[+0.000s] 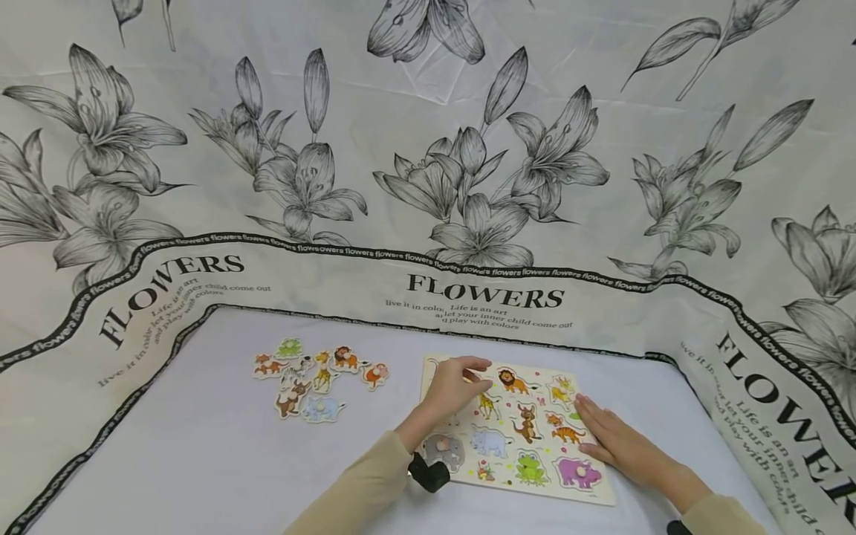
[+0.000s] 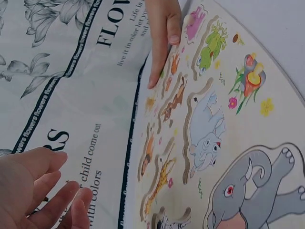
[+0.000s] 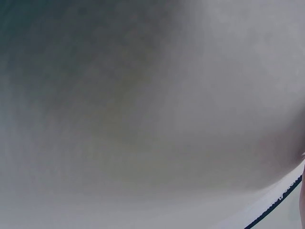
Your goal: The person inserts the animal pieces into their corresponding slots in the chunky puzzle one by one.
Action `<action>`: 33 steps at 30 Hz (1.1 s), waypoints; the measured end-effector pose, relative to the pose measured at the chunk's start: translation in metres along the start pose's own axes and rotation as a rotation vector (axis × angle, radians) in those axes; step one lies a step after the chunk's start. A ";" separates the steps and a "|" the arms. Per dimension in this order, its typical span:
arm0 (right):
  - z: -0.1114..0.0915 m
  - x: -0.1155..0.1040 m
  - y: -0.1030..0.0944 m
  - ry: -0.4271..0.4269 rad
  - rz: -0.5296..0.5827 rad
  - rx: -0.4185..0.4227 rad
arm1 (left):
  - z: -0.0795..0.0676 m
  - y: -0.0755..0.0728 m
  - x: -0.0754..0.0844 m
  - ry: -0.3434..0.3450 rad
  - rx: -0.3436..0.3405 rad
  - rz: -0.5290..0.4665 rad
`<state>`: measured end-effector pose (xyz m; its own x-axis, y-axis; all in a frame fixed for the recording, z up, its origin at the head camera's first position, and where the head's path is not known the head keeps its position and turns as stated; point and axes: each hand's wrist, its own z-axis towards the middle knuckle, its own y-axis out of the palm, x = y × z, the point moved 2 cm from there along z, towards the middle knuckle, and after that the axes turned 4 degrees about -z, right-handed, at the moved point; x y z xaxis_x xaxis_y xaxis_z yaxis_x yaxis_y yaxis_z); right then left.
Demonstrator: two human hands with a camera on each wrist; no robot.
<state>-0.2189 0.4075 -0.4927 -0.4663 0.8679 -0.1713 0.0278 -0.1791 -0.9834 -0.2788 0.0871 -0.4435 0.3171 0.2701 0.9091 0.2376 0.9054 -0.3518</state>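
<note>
My left hand point(image 1: 458, 386) hovers over the upper left corner of a wooden animal puzzle board point(image 1: 498, 475). In the left wrist view its fingers point(image 2: 55, 191) are loosely bent, with gaps between them and no piece visible in them. My right hand point(image 1: 628, 446) lies along the board's right edge, fingers extended and touching it. Within the board, a grey elephant piece point(image 1: 444, 451) sits at the lower left and a purple hippo piece point(image 1: 579, 473) at the lower right. Printed animals such as the lion point(image 1: 513, 380) and frog point(image 1: 530, 468) show in other recesses.
Left of the board lie several loose animal pieces, among them a kangaroo point(image 1: 292, 398), a blue rhino point(image 1: 322, 409), a giraffe point(image 1: 322, 371) and a lion point(image 1: 345, 358). A flower-printed cloth point(image 1: 481, 297) hangs behind the white table point(image 1: 200, 446). The right wrist view is mostly blurred grey.
</note>
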 end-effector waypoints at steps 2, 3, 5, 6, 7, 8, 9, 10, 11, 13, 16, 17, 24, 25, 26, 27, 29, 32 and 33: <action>0.000 0.000 -0.001 -0.006 0.001 0.005 | -0.001 -0.006 -0.001 -0.011 0.012 -0.007; 0.000 0.000 -0.001 -0.008 -0.001 0.005 | -0.002 -0.009 -0.002 -0.015 0.017 -0.008; 0.001 0.000 -0.002 -0.009 -0.003 0.004 | -0.003 -0.015 -0.003 -0.015 0.024 -0.011; 0.001 0.001 -0.002 -0.009 -0.004 0.003 | -0.003 -0.018 -0.005 -0.012 0.027 -0.013; 0.001 0.001 -0.002 -0.008 -0.005 0.003 | -0.003 -0.021 -0.006 -0.012 0.033 -0.012; 0.002 0.001 -0.002 -0.007 -0.007 0.004 | -0.004 -0.023 -0.008 -0.006 0.038 -0.011; 0.002 0.002 -0.002 -0.006 -0.008 0.003 | -0.004 -0.026 -0.010 -0.005 0.043 -0.006; 0.002 0.002 -0.002 -0.003 -0.009 0.001 | -0.005 -0.028 -0.011 -0.001 0.046 -0.001; 0.002 0.002 -0.002 -0.003 -0.011 0.001 | -0.005 -0.030 -0.013 -0.002 0.051 0.002; 0.003 0.002 -0.002 -0.004 -0.016 0.002 | -0.006 -0.035 -0.016 -0.011 0.052 0.008; 0.003 0.001 -0.002 -0.015 -0.030 0.013 | -0.009 -0.041 -0.019 -0.028 0.056 0.015; 0.003 0.001 -0.002 -0.020 -0.035 0.019 | -0.010 -0.043 -0.021 -0.029 0.059 0.020; 0.002 0.000 -0.001 -0.033 -0.030 0.032 | -0.018 -0.058 -0.029 -0.063 0.081 0.079; 0.001 0.000 -0.001 -0.034 -0.035 0.035 | -0.020 -0.060 -0.031 -0.066 0.081 0.085; 0.001 0.000 0.000 -0.033 -0.039 0.038 | -0.022 -0.063 -0.032 -0.067 0.082 0.091; 0.000 0.000 0.000 -0.038 -0.047 0.043 | -0.023 -0.065 -0.033 -0.067 0.087 0.096; 0.000 0.000 0.000 -0.037 -0.056 0.052 | -0.026 -0.070 -0.035 -0.058 0.097 0.098; -0.001 0.000 0.001 -0.047 -0.065 0.060 | -0.032 -0.077 -0.039 -0.047 0.113 0.108; -0.001 -0.001 0.000 -0.052 -0.064 0.059 | -0.035 -0.078 -0.040 -0.043 0.117 0.115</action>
<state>-0.2179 0.4073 -0.4932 -0.5103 0.8538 -0.1029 -0.0552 -0.1520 -0.9868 -0.2783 -0.0060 -0.4601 0.2960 0.3858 0.8738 0.0922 0.8990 -0.4282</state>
